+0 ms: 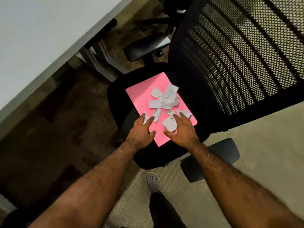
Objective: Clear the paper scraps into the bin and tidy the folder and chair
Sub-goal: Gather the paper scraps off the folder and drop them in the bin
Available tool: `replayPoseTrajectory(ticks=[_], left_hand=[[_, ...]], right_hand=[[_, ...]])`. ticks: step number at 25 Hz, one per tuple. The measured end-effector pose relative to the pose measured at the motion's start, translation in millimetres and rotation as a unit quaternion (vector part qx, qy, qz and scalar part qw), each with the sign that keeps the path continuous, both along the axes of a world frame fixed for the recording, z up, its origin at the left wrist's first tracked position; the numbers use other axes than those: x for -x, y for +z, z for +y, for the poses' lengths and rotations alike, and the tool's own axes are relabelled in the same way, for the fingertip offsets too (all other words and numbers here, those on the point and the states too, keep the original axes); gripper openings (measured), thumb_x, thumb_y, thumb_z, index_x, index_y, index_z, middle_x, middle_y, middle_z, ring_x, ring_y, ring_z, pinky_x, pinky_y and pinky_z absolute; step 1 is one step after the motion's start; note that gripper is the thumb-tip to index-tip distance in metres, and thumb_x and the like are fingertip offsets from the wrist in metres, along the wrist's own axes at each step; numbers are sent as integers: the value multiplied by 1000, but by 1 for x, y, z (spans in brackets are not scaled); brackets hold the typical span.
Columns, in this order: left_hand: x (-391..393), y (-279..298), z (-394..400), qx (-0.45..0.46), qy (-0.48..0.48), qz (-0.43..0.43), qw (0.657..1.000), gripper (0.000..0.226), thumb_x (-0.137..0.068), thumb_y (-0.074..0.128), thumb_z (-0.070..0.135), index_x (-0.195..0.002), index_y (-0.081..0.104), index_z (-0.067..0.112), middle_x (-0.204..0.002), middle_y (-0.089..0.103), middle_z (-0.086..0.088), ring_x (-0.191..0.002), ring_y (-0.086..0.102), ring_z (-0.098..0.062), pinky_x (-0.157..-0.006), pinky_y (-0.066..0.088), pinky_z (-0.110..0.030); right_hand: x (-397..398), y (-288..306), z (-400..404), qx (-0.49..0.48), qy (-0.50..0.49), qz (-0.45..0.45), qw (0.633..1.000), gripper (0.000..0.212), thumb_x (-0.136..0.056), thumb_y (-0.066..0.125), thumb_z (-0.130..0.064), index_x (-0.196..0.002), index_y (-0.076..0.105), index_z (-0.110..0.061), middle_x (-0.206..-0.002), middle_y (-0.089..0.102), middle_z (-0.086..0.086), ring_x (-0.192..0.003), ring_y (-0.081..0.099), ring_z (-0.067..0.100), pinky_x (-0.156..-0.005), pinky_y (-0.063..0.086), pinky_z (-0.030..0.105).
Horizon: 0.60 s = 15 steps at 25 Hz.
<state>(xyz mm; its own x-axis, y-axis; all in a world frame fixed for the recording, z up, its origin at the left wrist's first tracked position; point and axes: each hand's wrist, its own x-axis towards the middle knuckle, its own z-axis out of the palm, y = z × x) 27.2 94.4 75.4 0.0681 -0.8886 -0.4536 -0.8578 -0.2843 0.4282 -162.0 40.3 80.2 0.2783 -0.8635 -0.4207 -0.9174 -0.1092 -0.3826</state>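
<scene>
A pink folder [143, 94] lies flat on the black seat of an office chair [118, 89]. Several white paper scraps [167, 99] are strewn over it, some crumpled, some flat. My left hand [141, 130] reaches over the folder's near left edge with fingers spread, its fingertips at a scrap. My right hand [182, 129] hovers over the folder's near right part, fingers spread, beside a flat scrap [169, 124]. Neither hand holds anything. No bin is in view.
The chair's mesh backrest [243, 55] rises at the right, with armrests at the far side [144, 46] and the near side [212, 158]. A white desk [41, 38] fills the upper left. My shoe [153, 181] stands on the floor below the seat.
</scene>
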Motion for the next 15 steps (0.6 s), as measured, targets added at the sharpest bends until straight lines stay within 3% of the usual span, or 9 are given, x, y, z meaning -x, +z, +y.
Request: replayPoseTrajectory(ticks=[4, 7, 12, 15], left_hand=[[-9, -35, -41, -54, -9, -46, 997, 84, -84, 65, 40, -152, 16, 31, -161, 6, -13, -143, 20, -37, -113, 30, -43], [-11, -56, -60, -72, -12, -59, 996, 91, -79, 72, 35, -151, 16, 33, -156, 16, -13, -136, 31, -36, -106, 39, -41], [-8, -81, -64, -22, -40, -51, 998, 73, -83, 68, 16, -146, 34, 27, -140, 33, -10, -125, 41, -31, -99, 45, -39], [-5, -90, -65, 6, -34, -12, 999, 81, -80, 73, 20, -147, 29, 25, -142, 31, -8, -127, 42, -29, -99, 45, -37]], right_hand=[[23, -37, -34, -75, -43, 50, 995, 119, -63, 71, -72, -151, 3, -30, -162, 2, 6, -147, 9, 33, -111, 27, 56], [33, -62, -54, -88, -50, 79, 992, 128, -57, 75, -72, -150, -3, -32, -162, -3, 9, -146, 8, 36, -110, 27, 57], [25, -94, -61, -112, 18, 116, 987, 134, -54, 74, -76, -149, -11, -33, -161, -9, 6, -147, 3, 38, -110, 28, 58], [16, -105, -56, -79, 33, 123, 989, 135, -52, 72, -78, -149, -8, -31, -161, -6, 9, -146, 3, 40, -109, 30, 57]])
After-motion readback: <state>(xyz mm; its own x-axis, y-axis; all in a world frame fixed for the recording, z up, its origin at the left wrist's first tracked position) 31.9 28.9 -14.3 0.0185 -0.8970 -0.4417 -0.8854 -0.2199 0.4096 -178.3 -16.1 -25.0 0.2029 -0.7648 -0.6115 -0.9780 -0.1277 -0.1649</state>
